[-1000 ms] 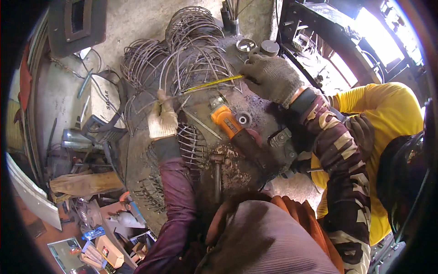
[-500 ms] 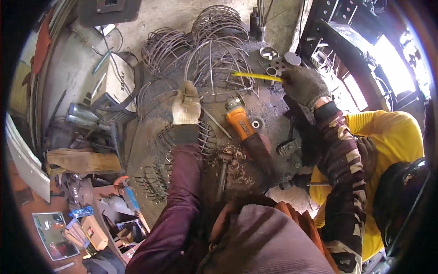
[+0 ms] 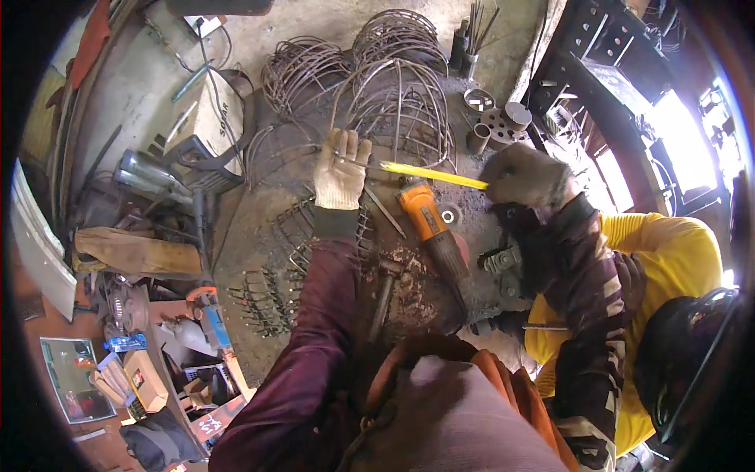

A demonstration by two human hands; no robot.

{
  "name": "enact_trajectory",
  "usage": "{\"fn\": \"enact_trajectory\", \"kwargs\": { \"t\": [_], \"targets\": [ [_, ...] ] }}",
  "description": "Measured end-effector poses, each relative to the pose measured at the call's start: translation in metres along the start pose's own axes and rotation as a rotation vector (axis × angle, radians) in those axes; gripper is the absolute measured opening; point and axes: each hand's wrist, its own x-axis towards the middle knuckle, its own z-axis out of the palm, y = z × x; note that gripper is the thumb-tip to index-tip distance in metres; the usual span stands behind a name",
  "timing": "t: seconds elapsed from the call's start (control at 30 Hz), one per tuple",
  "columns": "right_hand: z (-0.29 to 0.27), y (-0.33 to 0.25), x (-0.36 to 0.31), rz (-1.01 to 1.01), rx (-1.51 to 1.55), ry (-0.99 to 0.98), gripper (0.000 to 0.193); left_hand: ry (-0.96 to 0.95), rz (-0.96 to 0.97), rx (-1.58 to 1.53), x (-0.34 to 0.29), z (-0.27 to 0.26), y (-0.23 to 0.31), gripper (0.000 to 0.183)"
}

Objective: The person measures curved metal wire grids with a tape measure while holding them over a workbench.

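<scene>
My left hand (image 3: 340,175), in a cream knitted glove, has its fingers curled round a thin metal rod (image 3: 376,167). In my right hand (image 3: 525,177), gloved in dark grey, is a tape measure with its yellow blade (image 3: 436,174) drawn out leftward; the fingers hide its case. The blade's free end lies close to the rod, beside my left hand; whether they touch I cannot tell. Below the blade rests an orange angle grinder (image 3: 425,214). Bent rod hoops (image 3: 401,102) stand just beyond my left hand.
Rod coils (image 3: 303,75) lie at the far side. Nearer are a hammer (image 3: 385,291), short bent rods (image 3: 263,303) and a metal ring (image 3: 449,216). A cream machine box (image 3: 212,118) stands left. At right crouches a person in yellow (image 3: 668,236), near a dark metal frame (image 3: 598,47).
My right hand has come nearer and slightly left, bringing the tape blade toward my left hand. The left hand has turned, showing more of its fingers. The whole view has shifted a little.
</scene>
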Motion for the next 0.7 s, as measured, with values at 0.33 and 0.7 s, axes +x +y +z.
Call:
{"fn": "enact_trajectory", "kwargs": {
  "t": [0.33,0.7],
  "targets": [
    [0.032,-0.011,0.022,-0.148,-0.19,0.122,0.03,0.078,-0.031,-0.04,0.012,-0.02,-0.001,0.031],
    [-0.009,0.048,0.006,0.226,0.467,0.344,0.029,0.029,-0.061,-0.063,0.011,-0.016,-0.007,0.031]
  ]
}}
